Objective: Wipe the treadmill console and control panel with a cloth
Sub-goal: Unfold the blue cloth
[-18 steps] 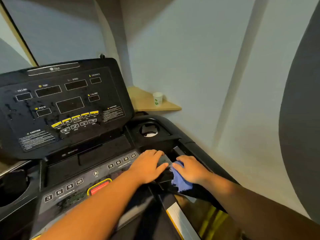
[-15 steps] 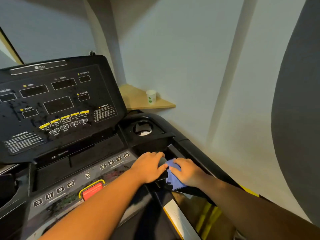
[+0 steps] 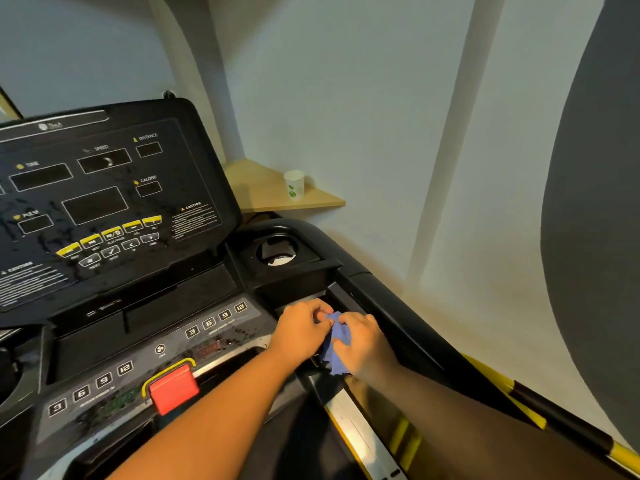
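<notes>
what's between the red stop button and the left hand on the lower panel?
Head view: a fan button, a dim red display window and dark specks on the grey panel lie between the red stop button and the left hand.

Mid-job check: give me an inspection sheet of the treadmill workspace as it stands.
Surface: control panel shows dark specks and smears near the number keys; console face looks streaked.
Job's things: blue cloth bunched between both hands at the panel's right end.
Clutter: paper cup on the corner shelf; something pale and dark sits in the cup holder, unclear what.
Grippers: left hand and right hand both pinch the cloth.
Cables: nothing seen.
Surroundings: pale wall close on the right; red stop button near the left forearm.
</notes>
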The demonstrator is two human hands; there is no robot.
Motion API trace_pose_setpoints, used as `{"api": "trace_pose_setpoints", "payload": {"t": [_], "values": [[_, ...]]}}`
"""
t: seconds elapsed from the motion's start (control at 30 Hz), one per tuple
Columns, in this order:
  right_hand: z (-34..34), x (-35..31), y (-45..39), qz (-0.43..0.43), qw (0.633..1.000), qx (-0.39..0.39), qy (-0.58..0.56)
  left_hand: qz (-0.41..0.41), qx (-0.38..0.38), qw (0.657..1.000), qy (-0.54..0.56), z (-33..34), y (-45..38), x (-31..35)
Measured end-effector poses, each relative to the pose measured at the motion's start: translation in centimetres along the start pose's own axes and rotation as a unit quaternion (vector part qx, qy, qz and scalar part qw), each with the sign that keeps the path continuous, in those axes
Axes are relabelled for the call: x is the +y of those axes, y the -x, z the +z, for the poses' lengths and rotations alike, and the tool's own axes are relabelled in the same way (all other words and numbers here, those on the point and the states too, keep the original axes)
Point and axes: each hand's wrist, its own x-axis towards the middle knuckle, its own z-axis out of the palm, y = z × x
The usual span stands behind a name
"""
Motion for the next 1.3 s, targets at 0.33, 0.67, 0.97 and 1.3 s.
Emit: {"api": "trace_pose_setpoints", "payload": {"t": [0.33,0.67,0.97,1.3], "values": [[-2.6,-12.3,-2.3,0.083,0.976,-0.030,-0.200,-0.007,0.114,0.958,0.262,-8.2,5.5,0.8],[1.9,-22.0,-3.3,0.236,0.834,-0.126,-0.482,-0.074,0.233,0.885,0.396,-16.1,14.3,-2.2],[4.6,-24.7,-2.1,0.327,0.723,-0.169,-0.584,-0.229,0.135,0.788,0.556,-18.2,20.2,-7.1],[-0.5,-28.2,-1.8,0.294,0.669,-0.284,-0.620,-0.184,0.160,0.835,0.493,-22.1,21.7,-5.0]]}}
